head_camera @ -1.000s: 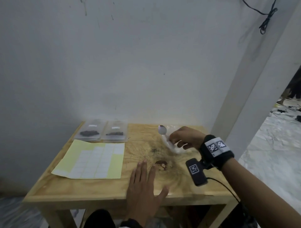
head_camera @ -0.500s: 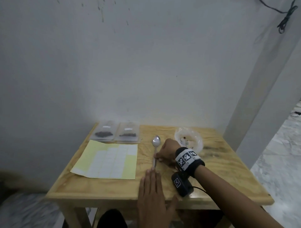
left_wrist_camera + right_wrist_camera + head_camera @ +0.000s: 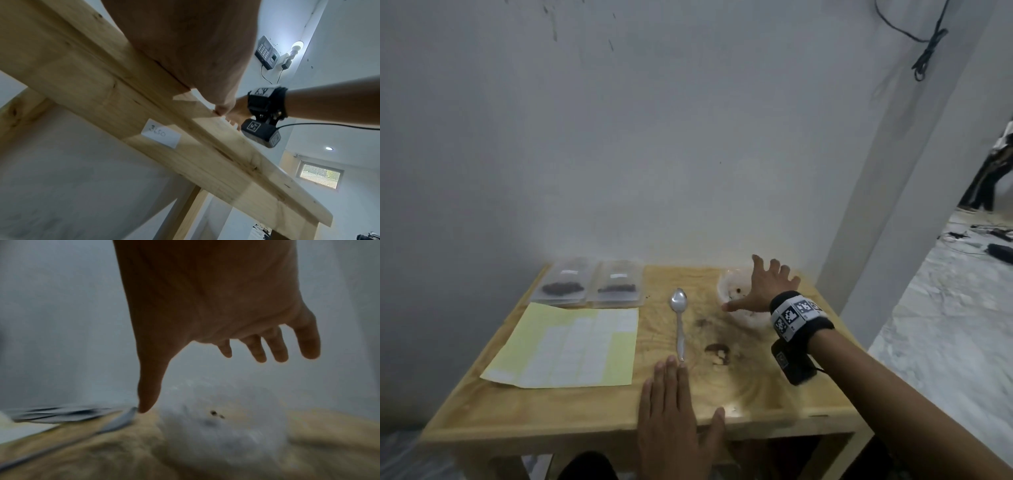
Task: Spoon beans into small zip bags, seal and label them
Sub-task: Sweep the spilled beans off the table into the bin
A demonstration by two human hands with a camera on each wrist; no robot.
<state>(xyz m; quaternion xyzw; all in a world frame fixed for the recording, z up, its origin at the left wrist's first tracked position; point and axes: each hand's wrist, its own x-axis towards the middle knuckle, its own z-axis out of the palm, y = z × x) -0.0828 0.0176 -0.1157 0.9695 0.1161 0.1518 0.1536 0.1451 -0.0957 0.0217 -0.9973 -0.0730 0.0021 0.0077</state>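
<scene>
A metal spoon (image 3: 678, 315) lies alone on the wooden table (image 3: 571, 411), bowl end away from me. My right hand (image 3: 760, 289) hovers with fingers spread over a clear plastic bowl (image 3: 726, 286) holding a few dark beans; in the right wrist view the bowl (image 3: 222, 421) is a blurred white shape under the spread fingers (image 3: 308, 344). My left hand (image 3: 674, 411) lies flat on the table's front edge, fingertips just short of the spoon's handle. Two filled, labelled zip bags (image 3: 589, 286) lie side by side at the back left.
A yellow sheet of white labels (image 3: 571, 346) lies left of the spoon. A dark stain (image 3: 717, 351) marks the wood between my hands. The table stands against a white wall, with a pillar to the right. A paper tag (image 3: 161, 134) is stuck on the table's front rail.
My right hand has laid the spoon down in the middle of the table, let go of it, and moved back right over the bowl with fingers spread. The left hand stays flat.
</scene>
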